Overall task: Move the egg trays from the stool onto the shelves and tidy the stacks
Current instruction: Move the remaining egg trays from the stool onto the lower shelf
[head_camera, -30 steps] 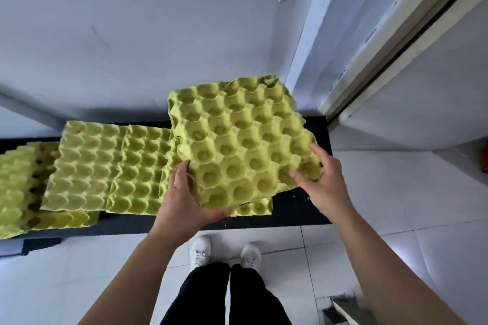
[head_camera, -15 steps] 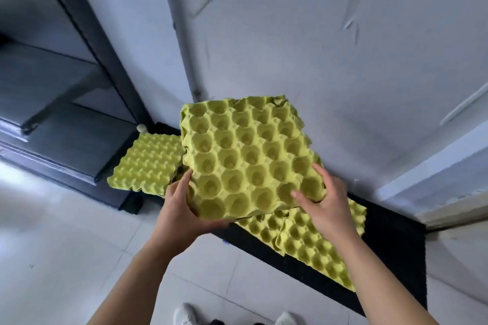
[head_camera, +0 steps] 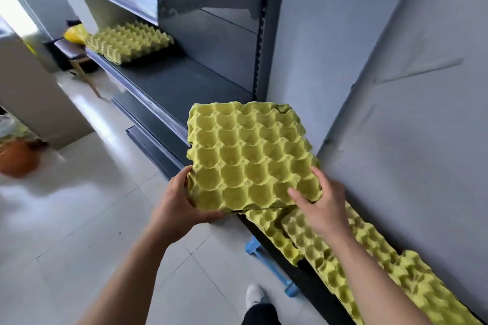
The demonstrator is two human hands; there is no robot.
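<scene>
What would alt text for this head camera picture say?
Two bare hands, left hand and right hand, hold a yellow-green egg tray in front of grey metal shelves. More trays sit on the shelves, others lie lower right.

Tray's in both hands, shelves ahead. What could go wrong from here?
The held tray is gripped only at its near edge by the left hand and right hand, so it may sag or slip. Its far corner could catch the shelf upright. The loose trays below look easily knocked.

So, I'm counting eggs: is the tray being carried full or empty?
Empty. The held egg tray, gripped by the left hand and right hand, shows only bare cups.
</scene>
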